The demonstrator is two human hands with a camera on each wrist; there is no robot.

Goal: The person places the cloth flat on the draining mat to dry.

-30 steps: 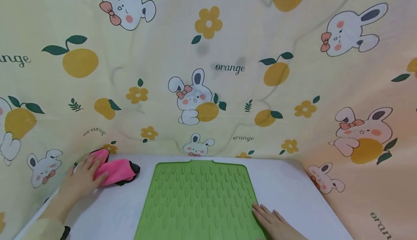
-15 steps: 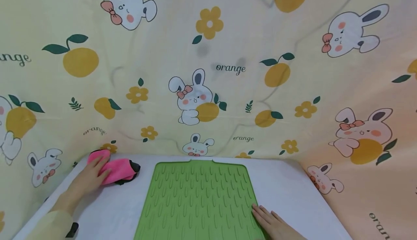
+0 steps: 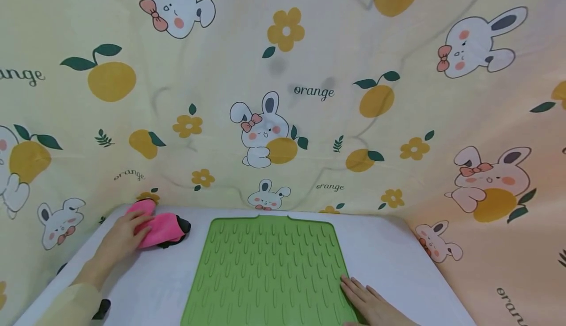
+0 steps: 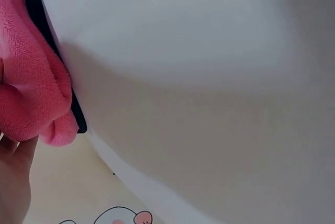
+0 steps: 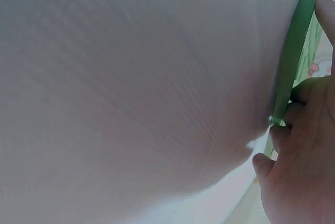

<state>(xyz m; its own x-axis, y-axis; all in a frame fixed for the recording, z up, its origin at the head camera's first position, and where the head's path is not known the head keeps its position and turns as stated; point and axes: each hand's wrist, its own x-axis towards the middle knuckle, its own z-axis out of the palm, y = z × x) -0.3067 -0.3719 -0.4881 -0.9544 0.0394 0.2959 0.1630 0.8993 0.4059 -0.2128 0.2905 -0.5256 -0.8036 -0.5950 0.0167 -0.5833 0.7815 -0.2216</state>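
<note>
At the table's far left corner lies a bunched pink plush cloth [image 3: 161, 230] with black edging. My left hand [image 3: 119, 237] grips its left part, and the left wrist view shows the cloth [image 4: 34, 77] between the thumb and the fingers below. A green ridged mat [image 3: 265, 272] lies flat in the middle of the white table. On the mat's right edge my right hand [image 3: 376, 301] rests with fingers extended. Up close, the right wrist view has those fingertips right at the green rim [image 5: 293, 51].
Behind the white table [image 3: 389, 252] hangs a yellowish curtain [image 3: 212, 70] printed with rabbits and oranges; it also runs down both sides. A small black object [image 3: 102, 309] sits beside the left sleeve [image 3: 70, 306].
My left hand has slid a little to the right over the cloth, its fingers drawing in. The cloth's left fold has shifted right with it. The right hand stays at the mat's edge.
</note>
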